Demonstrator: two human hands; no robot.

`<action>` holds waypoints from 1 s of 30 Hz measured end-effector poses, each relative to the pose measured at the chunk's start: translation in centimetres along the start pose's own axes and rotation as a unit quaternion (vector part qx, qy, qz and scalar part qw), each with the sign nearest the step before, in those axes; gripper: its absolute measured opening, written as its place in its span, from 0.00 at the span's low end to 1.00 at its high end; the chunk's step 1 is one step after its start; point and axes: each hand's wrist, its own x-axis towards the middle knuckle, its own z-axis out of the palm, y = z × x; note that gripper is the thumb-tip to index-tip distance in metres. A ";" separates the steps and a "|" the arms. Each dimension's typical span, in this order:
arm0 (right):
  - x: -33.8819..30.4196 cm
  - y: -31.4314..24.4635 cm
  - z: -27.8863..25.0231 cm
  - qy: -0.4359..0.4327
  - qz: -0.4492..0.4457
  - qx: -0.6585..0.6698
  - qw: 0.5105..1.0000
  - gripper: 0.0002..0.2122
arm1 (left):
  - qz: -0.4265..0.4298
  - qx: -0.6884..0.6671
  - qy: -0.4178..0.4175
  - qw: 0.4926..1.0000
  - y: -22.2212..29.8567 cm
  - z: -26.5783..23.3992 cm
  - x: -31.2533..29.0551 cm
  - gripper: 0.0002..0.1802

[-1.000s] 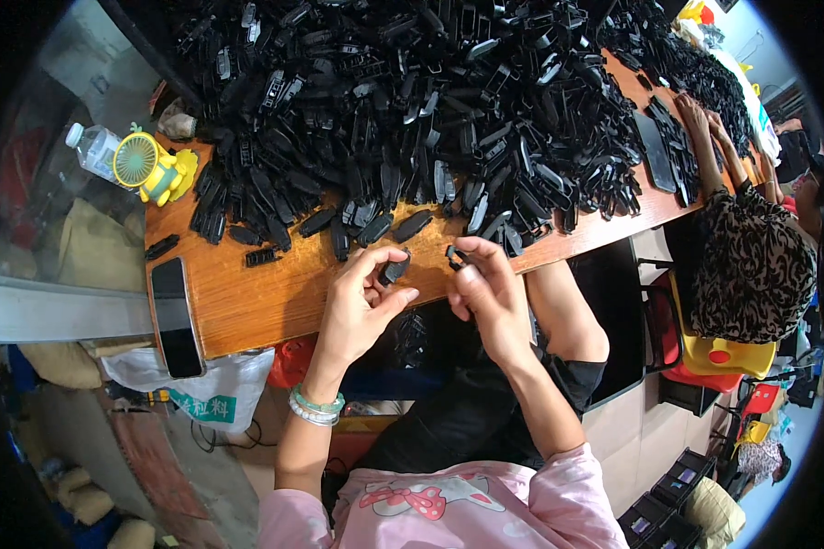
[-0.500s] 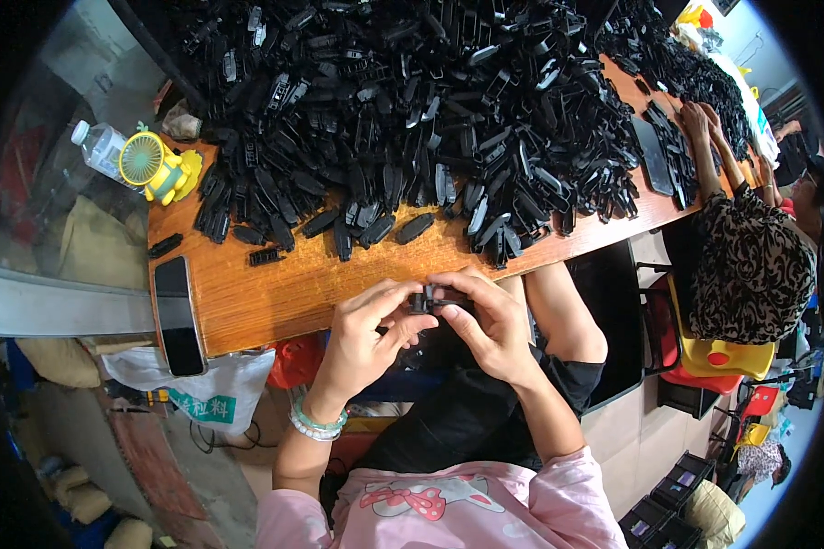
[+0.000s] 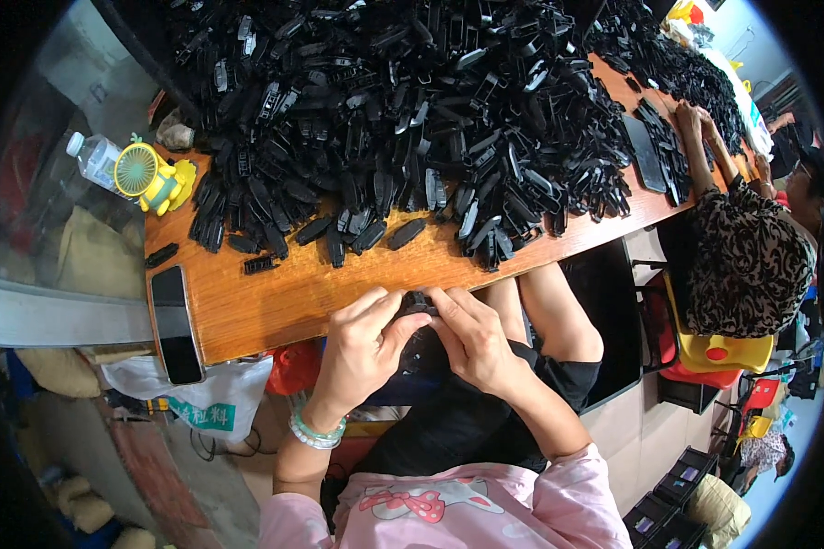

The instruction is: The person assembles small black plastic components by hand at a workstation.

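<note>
Between my two hands, just past the table's front edge, is a small black plastic part (image 3: 418, 303). My left hand (image 3: 364, 346) pinches its left side with thumb and fingers, a beaded bracelet and a green bangle on that wrist. From the right, my right hand (image 3: 471, 337) grips the same part, its fingertips almost meeting those of the left. Most of the part is covered by my fingers. Beyond my hands, a large heap of similar black plastic parts (image 3: 366, 119) spreads over the wooden table (image 3: 247, 306), with several loose pieces along its near side.
At the table's left lie a phone (image 3: 176, 325) and a yellow-green toy-shaped fan (image 3: 146, 176) beside a clear bottle (image 3: 101, 160). A dark flat phone-like slab (image 3: 645, 154) rests on the right. Further right, a person in a patterned top (image 3: 746, 265) works at the table.
My right hand has turned and its fingers have closed in beside the left ones, covering more of the black part. The view has shifted slightly.
</note>
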 end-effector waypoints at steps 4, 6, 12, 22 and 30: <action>-0.4 0.0 1.1 0.048 0.021 0.005 0.999 0.22 | 0.022 -0.028 0.063 0.997 -0.4 1.5 0.2 0.15; -0.4 -0.3 1.0 0.082 -0.003 -0.013 0.997 0.21 | 0.002 -0.054 0.050 0.997 -0.8 1.2 -0.4 0.16; 0.5 -1.4 -1.3 0.024 0.096 0.153 0.983 0.15 | -0.110 -0.292 0.021 0.950 -0.8 0.2 -1.6 0.15; 0.7 1.1 -1.9 -0.123 0.153 0.182 0.964 0.06 | -0.030 -0.045 0.129 0.990 -3.3 0.8 1.5 0.06; 7.7 4.1 -1.5 -0.021 0.038 -0.407 0.912 0.07 | 0.052 0.390 0.020 0.919 -4.1 4.1 5.8 0.05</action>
